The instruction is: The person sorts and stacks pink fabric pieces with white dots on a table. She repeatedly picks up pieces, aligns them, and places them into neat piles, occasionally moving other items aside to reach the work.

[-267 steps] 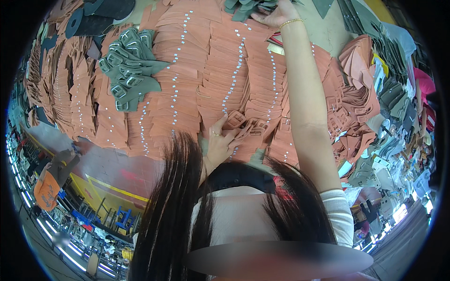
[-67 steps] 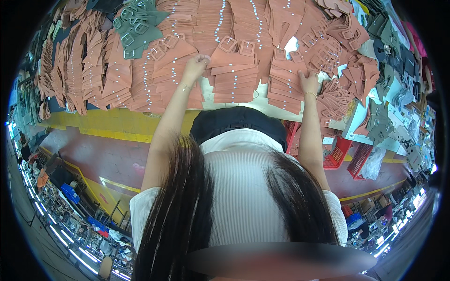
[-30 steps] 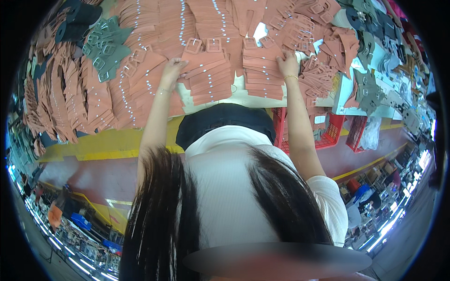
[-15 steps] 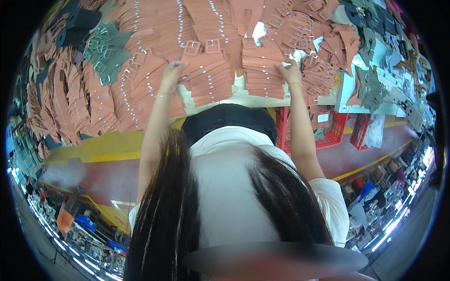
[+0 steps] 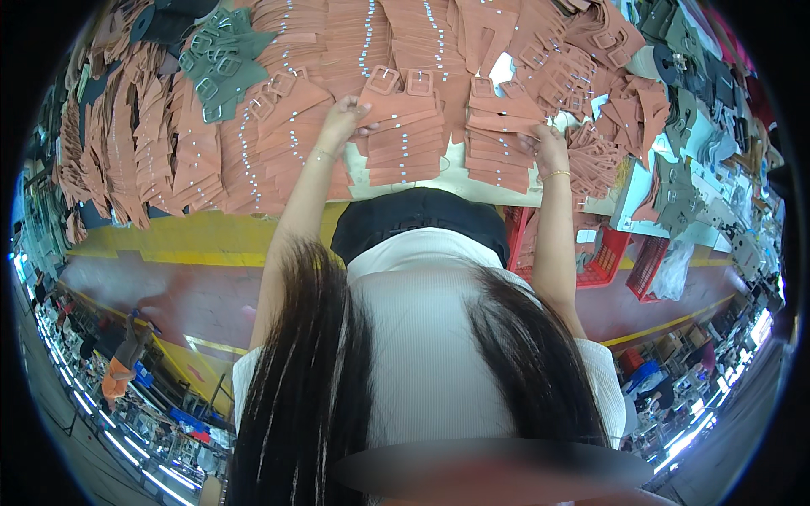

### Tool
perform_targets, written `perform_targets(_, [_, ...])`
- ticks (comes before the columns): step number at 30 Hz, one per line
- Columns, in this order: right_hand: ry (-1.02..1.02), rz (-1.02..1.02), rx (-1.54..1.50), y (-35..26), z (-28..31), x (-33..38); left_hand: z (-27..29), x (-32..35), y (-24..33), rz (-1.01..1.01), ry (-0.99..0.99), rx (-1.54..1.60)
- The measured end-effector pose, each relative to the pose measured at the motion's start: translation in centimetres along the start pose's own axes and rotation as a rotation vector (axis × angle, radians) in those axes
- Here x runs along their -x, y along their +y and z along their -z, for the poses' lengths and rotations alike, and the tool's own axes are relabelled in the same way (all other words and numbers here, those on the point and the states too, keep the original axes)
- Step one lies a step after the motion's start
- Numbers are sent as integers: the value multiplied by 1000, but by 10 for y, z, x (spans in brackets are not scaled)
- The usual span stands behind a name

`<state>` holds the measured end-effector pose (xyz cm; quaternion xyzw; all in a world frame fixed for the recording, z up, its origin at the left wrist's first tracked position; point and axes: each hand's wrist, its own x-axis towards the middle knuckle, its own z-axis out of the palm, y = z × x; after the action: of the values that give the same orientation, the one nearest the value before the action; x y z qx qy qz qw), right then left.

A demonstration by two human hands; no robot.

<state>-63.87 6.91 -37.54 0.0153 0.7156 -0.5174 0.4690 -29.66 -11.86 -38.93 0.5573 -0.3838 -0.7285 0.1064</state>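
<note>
Two fanned stacks of salmon-coloured leather pieces with covered buckles lie before me on the table. At the left stack [image 5: 403, 139], my left hand [image 5: 342, 122] pinches the left edge of the top buckled leather piece [image 5: 392, 104]. My right hand [image 5: 551, 150] has its fingers closed on the right edge of the top leather piece [image 5: 504, 121] of the right stack [image 5: 498, 156]. Small pale tags run in a line down both stacks. Two square buckles stick out at the far end of each one. My fingertips partly hide the edges they grip.
More salmon pieces [image 5: 287, 152] fan out to the left and beyond. Green buckled pieces [image 5: 224, 63] lie far left, and others [image 5: 675, 190] at the right. Black rolls [image 5: 160, 24] stand at the back left. Red crates [image 5: 603, 257] sit under the table's right side.
The whole view has shifted, so the table appears farther right. My left hand has moved onto the left stack's top piece; my right hand has come slightly nearer me along the right stack's edge.
</note>
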Motion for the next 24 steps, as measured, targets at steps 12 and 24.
perform_targets(12, [-254, 403, 692, -84, -37, 84, 55, 103, 42, 25, -60, 51])
perform_targets(24, [-463, 102, 395, 28, -168, 31, 85, 133, -7, 178, 40, 67])
